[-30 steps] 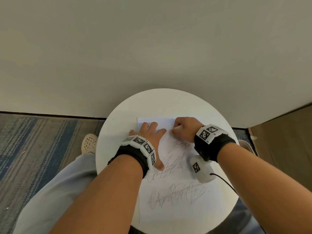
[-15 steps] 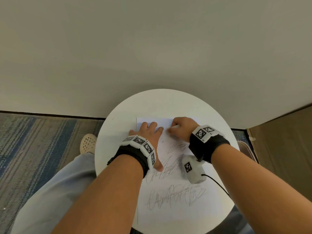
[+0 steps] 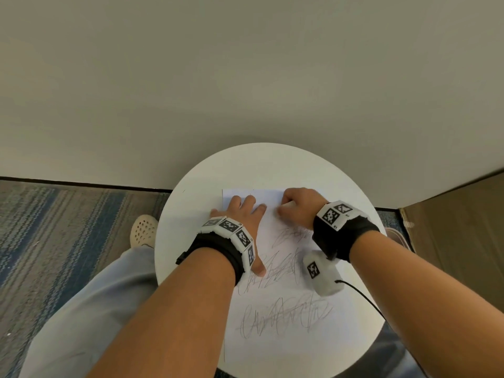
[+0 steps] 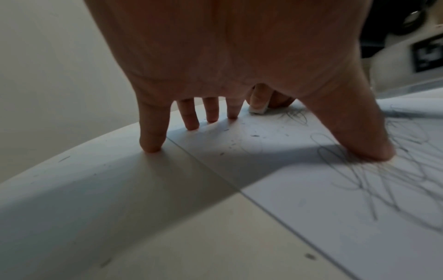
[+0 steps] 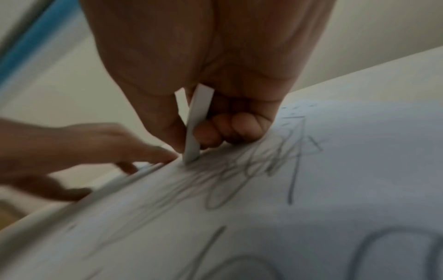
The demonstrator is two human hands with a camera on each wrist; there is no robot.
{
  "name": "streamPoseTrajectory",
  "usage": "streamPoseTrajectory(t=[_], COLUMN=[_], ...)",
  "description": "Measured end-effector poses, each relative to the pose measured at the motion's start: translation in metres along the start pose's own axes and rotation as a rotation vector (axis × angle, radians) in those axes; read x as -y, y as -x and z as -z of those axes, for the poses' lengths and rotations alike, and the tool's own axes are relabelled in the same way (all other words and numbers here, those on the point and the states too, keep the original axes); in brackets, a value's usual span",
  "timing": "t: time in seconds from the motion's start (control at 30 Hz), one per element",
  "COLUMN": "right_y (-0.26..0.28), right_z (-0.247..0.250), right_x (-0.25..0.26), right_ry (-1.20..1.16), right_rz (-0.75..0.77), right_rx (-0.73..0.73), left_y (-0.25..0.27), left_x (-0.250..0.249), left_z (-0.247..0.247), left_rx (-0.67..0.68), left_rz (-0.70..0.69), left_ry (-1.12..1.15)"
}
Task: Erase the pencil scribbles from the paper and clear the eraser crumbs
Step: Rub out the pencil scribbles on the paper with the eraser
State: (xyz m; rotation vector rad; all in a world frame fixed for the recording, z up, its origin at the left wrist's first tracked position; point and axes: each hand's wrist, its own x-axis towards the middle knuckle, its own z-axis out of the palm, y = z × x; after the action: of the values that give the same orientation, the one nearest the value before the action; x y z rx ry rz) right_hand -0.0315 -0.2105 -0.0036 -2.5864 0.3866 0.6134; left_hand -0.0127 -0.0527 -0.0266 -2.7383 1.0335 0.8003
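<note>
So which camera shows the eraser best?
The right wrist view: the white eraser stands edge-down on the paper, pinched by the right hand. The left wrist view shows only its small far tip. In the head view it barely peeks out under the knuckles.

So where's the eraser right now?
The eraser is pinched in the right hand, pressed on the paper near its far edge, beside the left hand.
</note>
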Motion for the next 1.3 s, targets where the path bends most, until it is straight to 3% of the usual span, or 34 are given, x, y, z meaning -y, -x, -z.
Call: streamPoseTrajectory(t=[0.13,0.27,0.37,0.5,0.63,0.73,0.87,1.0,1.1,1.23,1.3], right_y=[0.005,0.004,0.011,0.007,0.017,0.013,0.021,0.019,0.025,0.021,0.024], right_z=[-0.006,0.002,-0.006,0.002,-0.014,-0.007,-0.02,-0.012,-0.022,-0.013,-0.018], right_x=[0.002,-0.002,0.003,-0.003,0.003,-0.004,0.0,-0.008,-0.004,-0.011,-0.009], right_ry=[0.09,0.065,0.147,0.083,0.171,0.095,0.16,0.1,0.151,0.087,0.125], right_rz=[0.095,0.058,0.149,0.066,0.203,0.133,0.233,0.154,0.239,0.154,0.194], right_rx=[0.106,0.025,0.133,0.008,0.125,0.029,0.135,0.021,0.13,0.016,0.085], left_y=[0.0,-0.001,-0.001,-0.002,-0.002,-0.001,-0.001,-0.002,-0.002,-0.004,-0.003], left_x=[-0.001,-0.001,-0.001,-0.003,-0.003,-0.003,-0.002,-0.003,-0.003,-0.004,-0.003], left_z=[0.002,0.001,0.002,0.002,0.003,0.003,0.004,0.005,0.006,0.005,0.006], left_rx=[0.008,0.022,0.024,0.031,0.03,0.031,0.037,0.051,0.057,0.055,0.059], left_rz=[0.005,0.012,0.013,0.019,0.02,0.024,0.017,0.025,0.022,0.025,0.022], left_ry=[-0.002,-0.009,-0.002,-0.005,0.005,-0.007,0.004,-0.009,-0.008,-0.02,-0.017])
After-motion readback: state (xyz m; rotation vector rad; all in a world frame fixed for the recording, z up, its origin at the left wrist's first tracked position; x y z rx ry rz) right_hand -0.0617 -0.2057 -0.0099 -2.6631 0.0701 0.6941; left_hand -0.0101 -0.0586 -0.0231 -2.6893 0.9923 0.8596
